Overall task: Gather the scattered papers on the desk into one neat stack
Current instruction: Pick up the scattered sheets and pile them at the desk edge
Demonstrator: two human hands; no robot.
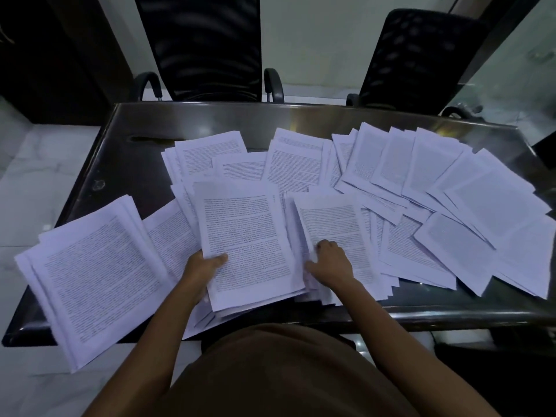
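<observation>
Many white printed sheets lie scattered over a dark glossy desk (144, 121). In front of me a thick bundle of sheets (246, 245) is held at its lower left edge by my left hand (204, 266), thumb on top. My right hand (329, 263) grips the left edge of a neighbouring batch of sheets (334, 233), fingers curled over that edge. A separate loose pile (96, 275) hangs over the desk's near left corner. Overlapping sheets (445, 182) fan out across the right half of the desk.
Two black office chairs stand behind the desk, one with a mesh back (207, 46) and one further right (418, 58). A bare strip of desk runs along the far edge and the left side. A pale tiled floor (33, 182) lies to the left.
</observation>
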